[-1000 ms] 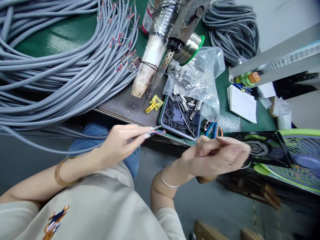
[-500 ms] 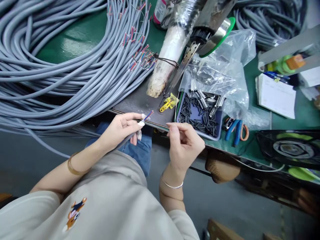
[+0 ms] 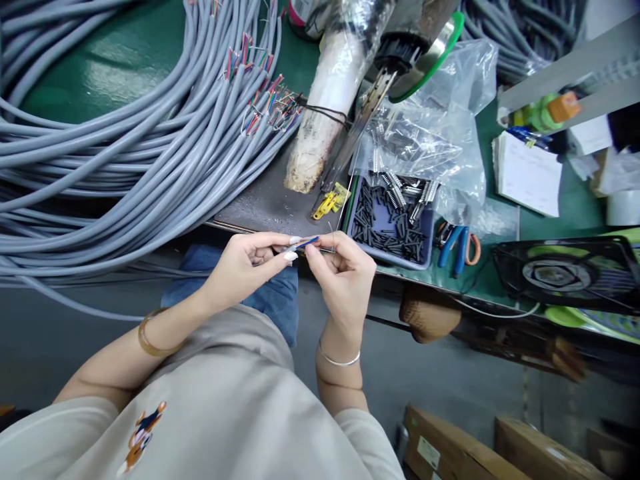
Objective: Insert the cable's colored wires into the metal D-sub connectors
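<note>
Between thumb and finger, my left hand [image 3: 253, 263] pinches a cable end with thin coloured wires [image 3: 305, 243], a blue one among them, pointing right. My right hand [image 3: 343, 270] is closed at the tips of those wires, thumb and index finger pressed together on them. Both hands are over the table's front edge, close together. To the left lies a large bundle of grey cables [image 3: 165, 153], their stripped ends showing red, blue, green and white wires. A purple bin [image 3: 429, 241] of short black tubes [image 3: 367, 223] and metal pin strips sits just beyond my right hand.
A yellow tool [image 3: 327, 203] lies beside the bin, below a plastic-wrapped roll [image 3: 320, 107]. Blue-handled pliers [image 3: 456, 250], a black fan [image 3: 565, 273], a paper pad [image 3: 527, 175] and a clear plastic bag [image 3: 445, 127] are on the right. Cardboard boxes [image 3: 450, 447] stand on the floor.
My right hand has moved left to meet the wires and now pinches them. My left hand still grips the cable end. The whole view has shifted slightly.
</note>
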The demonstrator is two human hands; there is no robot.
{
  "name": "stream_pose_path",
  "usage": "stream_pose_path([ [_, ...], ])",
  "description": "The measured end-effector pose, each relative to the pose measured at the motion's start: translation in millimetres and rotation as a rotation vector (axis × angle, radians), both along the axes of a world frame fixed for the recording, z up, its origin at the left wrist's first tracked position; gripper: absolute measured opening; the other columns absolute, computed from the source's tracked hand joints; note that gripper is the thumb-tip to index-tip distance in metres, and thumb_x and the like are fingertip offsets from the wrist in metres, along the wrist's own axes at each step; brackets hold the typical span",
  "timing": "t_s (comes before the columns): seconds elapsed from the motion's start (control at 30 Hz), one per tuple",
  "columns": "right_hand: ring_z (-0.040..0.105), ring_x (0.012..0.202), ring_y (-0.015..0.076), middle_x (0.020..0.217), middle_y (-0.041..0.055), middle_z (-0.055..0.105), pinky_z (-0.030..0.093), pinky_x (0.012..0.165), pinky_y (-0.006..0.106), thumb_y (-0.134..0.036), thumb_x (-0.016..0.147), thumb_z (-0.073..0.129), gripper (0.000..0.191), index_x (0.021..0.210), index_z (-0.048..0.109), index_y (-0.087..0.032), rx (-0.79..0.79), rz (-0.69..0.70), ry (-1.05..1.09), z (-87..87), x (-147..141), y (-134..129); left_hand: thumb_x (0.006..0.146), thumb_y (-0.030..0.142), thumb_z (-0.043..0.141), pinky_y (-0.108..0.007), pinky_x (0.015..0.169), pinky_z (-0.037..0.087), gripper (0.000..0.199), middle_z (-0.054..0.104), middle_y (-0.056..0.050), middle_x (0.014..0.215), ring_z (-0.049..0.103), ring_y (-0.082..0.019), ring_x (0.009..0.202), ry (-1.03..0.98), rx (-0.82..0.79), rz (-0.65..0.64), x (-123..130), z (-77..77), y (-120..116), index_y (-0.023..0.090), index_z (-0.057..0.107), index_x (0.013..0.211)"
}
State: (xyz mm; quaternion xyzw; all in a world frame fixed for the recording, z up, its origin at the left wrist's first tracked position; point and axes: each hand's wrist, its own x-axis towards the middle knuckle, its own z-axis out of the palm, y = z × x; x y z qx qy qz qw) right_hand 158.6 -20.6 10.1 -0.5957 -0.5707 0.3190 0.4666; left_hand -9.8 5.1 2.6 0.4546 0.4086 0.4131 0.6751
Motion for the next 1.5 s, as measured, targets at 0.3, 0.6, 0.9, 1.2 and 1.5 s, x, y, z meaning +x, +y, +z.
stream_pose_path([
  [0.3, 0.029, 0.049, 0.0024, 0.077, -0.0053, 0.059, 0.021, 0.047, 0.024, -0.023, 0.091, 0.068, 0.008, 0.084, 0.070, -0.019, 0.018, -0.030, 0.033, -5.8, 1, 1, 0.085, 0.030, 0.080, -0.020, 0.060, 0.047, 0.028, 0.076, -0.002, 0.080, 0.058, -0.008, 0.061, 0.225, 0.186, 0.125, 7, -8.6, -8, 0.013, 0.075, 0.107],
  [0.6, 0.045, 0.055, 0.0082, 0.072, -0.0026, 0.061, 0.033, 0.052, 0.026, -0.034, 0.095, 0.067, 0.018, 0.085, 0.073, -0.020, 0.146, -0.154, -0.040, -8.3, 5, -5, 0.092, 0.033, 0.071, -0.021, 0.057, 0.044, 0.021, 0.069, -0.002, 0.067, 0.056, -0.009, 0.058, 0.192, 0.217, 0.165, 13, -5.9, -5, 0.014, 0.074, 0.084],
  [0.9, 0.046, 0.058, 0.0087, 0.075, -0.0008, 0.061, 0.030, 0.049, 0.024, -0.030, 0.090, 0.069, 0.014, 0.081, 0.073, -0.021, -0.017, 0.006, 0.060, -1.7, 9, 5, 0.075, 0.063, 0.082, -0.020, 0.038, 0.012, 0.052, 0.061, 0.001, 0.054, 0.026, -0.001, 0.036, -0.107, -0.261, -0.208, 3, 1.0, 7, 0.014, 0.063, 0.074],
  [1.2, 0.025, 0.047, 0.0015, 0.074, -0.0048, 0.058, 0.017, 0.045, 0.024, -0.024, 0.088, 0.070, 0.012, 0.077, 0.068, -0.018, -0.051, 0.084, 0.135, -3.5, 12, 5, 0.080, 0.056, 0.082, -0.020, 0.039, 0.013, 0.047, 0.061, 0.001, 0.055, 0.029, -0.001, 0.038, -0.118, -0.217, -0.206, 5, -2.4, 6, 0.012, 0.067, 0.077],
  [1.5, 0.034, 0.047, 0.0042, 0.068, -0.0038, 0.060, 0.024, 0.045, 0.023, -0.025, 0.086, 0.068, 0.013, 0.074, 0.070, -0.019, -0.006, 0.035, 0.054, 3.0, 15, 4, 0.085, 0.048, 0.078, -0.019, 0.047, 0.037, 0.036, 0.061, 0.002, 0.060, 0.048, -0.007, 0.047, -0.007, -0.094, -0.108, 11, 1.2, -3, 0.015, 0.064, 0.085],
])
